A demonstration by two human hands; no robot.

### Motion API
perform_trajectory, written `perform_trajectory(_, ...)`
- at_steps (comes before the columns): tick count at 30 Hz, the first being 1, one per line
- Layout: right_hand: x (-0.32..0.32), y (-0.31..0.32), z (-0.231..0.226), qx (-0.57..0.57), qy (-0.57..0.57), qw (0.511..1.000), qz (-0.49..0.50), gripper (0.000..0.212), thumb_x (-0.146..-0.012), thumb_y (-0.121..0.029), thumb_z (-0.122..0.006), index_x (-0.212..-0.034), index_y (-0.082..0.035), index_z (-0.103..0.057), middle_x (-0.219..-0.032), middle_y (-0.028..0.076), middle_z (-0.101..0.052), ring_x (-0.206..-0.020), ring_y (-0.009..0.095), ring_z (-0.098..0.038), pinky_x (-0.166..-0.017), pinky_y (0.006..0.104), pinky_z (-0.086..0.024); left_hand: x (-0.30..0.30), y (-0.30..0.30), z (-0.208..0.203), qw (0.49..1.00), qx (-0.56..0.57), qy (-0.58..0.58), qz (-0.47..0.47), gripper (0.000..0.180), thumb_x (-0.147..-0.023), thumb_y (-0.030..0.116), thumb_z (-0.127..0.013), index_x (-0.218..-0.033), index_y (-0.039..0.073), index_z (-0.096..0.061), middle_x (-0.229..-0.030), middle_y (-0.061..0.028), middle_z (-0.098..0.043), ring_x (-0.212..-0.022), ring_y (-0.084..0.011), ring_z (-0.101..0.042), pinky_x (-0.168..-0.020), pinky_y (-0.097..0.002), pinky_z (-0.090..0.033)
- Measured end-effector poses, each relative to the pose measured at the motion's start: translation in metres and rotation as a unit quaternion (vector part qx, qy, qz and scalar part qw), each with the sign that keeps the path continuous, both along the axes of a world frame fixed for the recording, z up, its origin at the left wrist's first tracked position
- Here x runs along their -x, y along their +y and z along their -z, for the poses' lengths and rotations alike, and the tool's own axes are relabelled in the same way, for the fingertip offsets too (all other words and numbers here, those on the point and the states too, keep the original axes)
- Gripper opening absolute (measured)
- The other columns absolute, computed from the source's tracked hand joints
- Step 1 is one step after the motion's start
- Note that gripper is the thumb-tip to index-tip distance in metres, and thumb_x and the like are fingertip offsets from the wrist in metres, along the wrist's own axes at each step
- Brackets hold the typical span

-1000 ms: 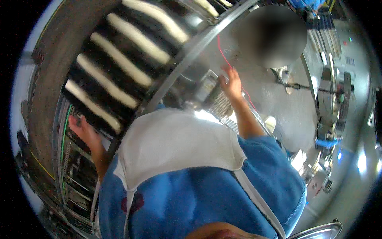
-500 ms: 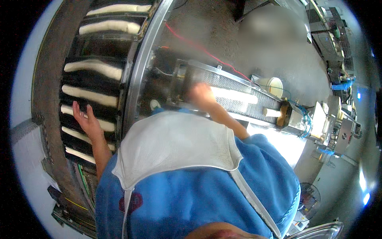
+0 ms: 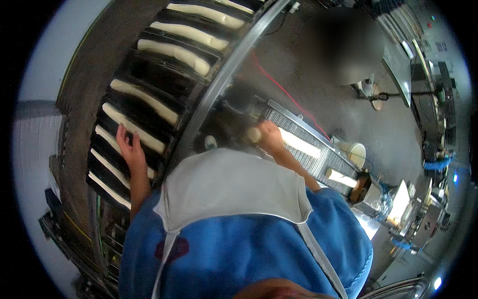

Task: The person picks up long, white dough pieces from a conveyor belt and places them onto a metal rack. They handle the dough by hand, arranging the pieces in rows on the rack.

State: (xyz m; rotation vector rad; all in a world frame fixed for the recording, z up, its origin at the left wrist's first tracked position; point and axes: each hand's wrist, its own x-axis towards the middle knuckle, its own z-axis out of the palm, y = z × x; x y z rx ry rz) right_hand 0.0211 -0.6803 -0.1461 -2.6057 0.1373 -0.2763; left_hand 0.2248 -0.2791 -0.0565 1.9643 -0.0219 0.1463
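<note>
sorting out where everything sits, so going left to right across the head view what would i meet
Left hand → right hand → short dough piece on the mesh conveyor → blue item

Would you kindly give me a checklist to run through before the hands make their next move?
1. Right hand has a grip: ok, it is closed around a dough piece.
2. Left hand free: ok, its fingers are spread, with nothing gripped.
3. Left hand off the dough strips: cannot tell, it overlaps them in view.
4. Dough logs lying on the mesh conveyor: ok, two show there.
5. Red cord apart from both hands: ok, it runs beyond the conveyor.
</note>
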Motion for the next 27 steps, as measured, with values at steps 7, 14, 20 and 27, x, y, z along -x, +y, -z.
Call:
perform_trajectory(7, -0.093, -0.110, -0.044, -0.479, -0.225, 0.805, 0.266, 0.019, -0.078, -0.004, -0.058, -0.095, -0.008, -0.052, -0.080, 0.006, -0.058, -0.067, 0.018, -0.058, -0.059, 0.0348, -0.050, -0.009, 0.008, 0.039, 0.997, 0.002, 0.005, -0.076, 0.052, -0.091, 0.010, -0.055, -0.139, 0.005, -0.034, -0.140, -0.0142, -0.039, -0.129, -0.0264, -0.037, -0.108, -0.0414, -0.023)
perform_trajectory(14, -0.260, -0.183, -0.259, -0.529, -0.399, 0.744, 0.085, 0.038, -0.071, -0.003, -0.066, -0.105, -0.010, -0.049, -0.084, 0.009, -0.055, -0.074, 0.022, -0.056, -0.065, 0.0381, -0.049, -0.006, 0.012, 0.042, 0.988, 0.022, 0.044, -0.148, 0.047, -0.093, 0.007, -0.050, -0.137, 0.004, -0.035, -0.141, -0.0129, -0.038, -0.130, -0.0248, -0.036, -0.106, -0.0377, -0.026)
perform_trajectory(20, -0.426, -0.291, -0.280, -0.461, -0.429, 0.777, 0.021, 0.026, -0.074, -0.018, -0.066, -0.093, -0.005, -0.055, -0.083, 0.011, -0.058, -0.074, 0.024, -0.057, -0.072, 0.0353, -0.051, -0.047, -0.008, 0.046, 0.989, 0.068, 0.039, -0.127, 0.049, -0.091, 0.002, -0.048, -0.138, 0.001, -0.033, -0.140, -0.0149, -0.037, -0.128, -0.0241, -0.037, -0.106, -0.0346, -0.026)
perform_trajectory(27, -0.491, -0.296, -0.107, -0.388, -0.442, 0.760, 0.276, 0.074, -0.070, 0.004, -0.072, -0.126, -0.002, -0.025, -0.096, 0.011, -0.054, -0.083, 0.020, -0.059, -0.078, 0.0343, -0.049, -0.041, 0.028, 0.106, 0.986, -0.010, 0.039, -0.160, 0.050, -0.091, 0.002, -0.050, -0.137, 0.001, -0.033, -0.140, -0.0156, -0.036, -0.128, -0.0261, -0.037, -0.107, -0.0365, -0.027)
